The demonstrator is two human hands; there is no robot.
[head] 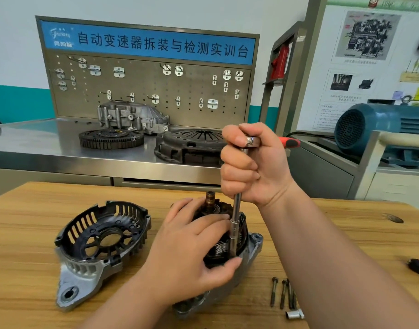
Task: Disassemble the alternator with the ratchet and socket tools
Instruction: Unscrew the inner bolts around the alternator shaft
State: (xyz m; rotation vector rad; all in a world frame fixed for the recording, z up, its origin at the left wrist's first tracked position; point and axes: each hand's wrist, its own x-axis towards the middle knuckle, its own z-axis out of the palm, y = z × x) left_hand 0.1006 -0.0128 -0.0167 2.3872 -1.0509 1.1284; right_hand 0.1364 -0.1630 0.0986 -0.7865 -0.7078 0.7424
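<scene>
Head view: a detached end cover (101, 236) was recorded open side up on the wooden table (25, 222). Just right of it stood the alternator (254, 245), its rotor seated in the remaining housing. The left hand (192, 248) was laid over it, fingers and thumb curved round the rotor. An extension bar (236, 207) stood upright in the housing, and the ratchet (290, 142) at its top was gripped in the fisted right hand (253, 167). Loose bolts (283, 293) were noted furthest right.
</scene>
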